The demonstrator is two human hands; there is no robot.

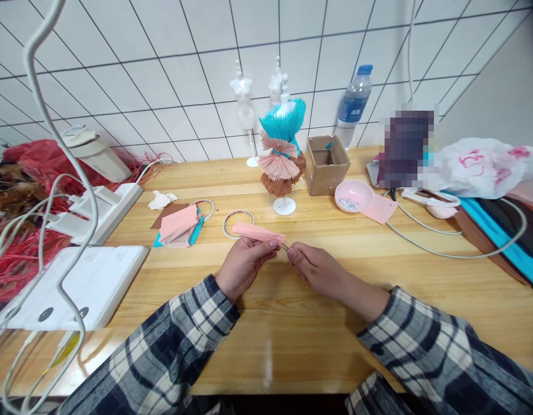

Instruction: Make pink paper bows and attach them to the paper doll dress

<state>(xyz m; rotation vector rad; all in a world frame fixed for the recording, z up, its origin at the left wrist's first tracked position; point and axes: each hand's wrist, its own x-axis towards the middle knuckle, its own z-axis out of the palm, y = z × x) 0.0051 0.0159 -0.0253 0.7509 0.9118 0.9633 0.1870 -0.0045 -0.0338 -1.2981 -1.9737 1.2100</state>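
My left hand (243, 262) is closed on a folded strip of pink pleated paper (258, 232), held just above the wooden table (292, 323). Pinching something thin, maybe a needle or wire, at the strip's right end is my right hand (312, 266). Behind them stands a small white mannequin (281, 155) dressed in teal, pink and brown pleated paper. A wire ring (237, 222) lies just beyond the strip.
A pile of pink and teal paper (180, 226) lies at the left, by a power strip (100, 210) and a white device (76, 285). A cardboard box (326, 163), pink dish (353, 196), water bottle (353, 104), bare mannequins (244, 109) and cables (443, 242) occupy the back and right.
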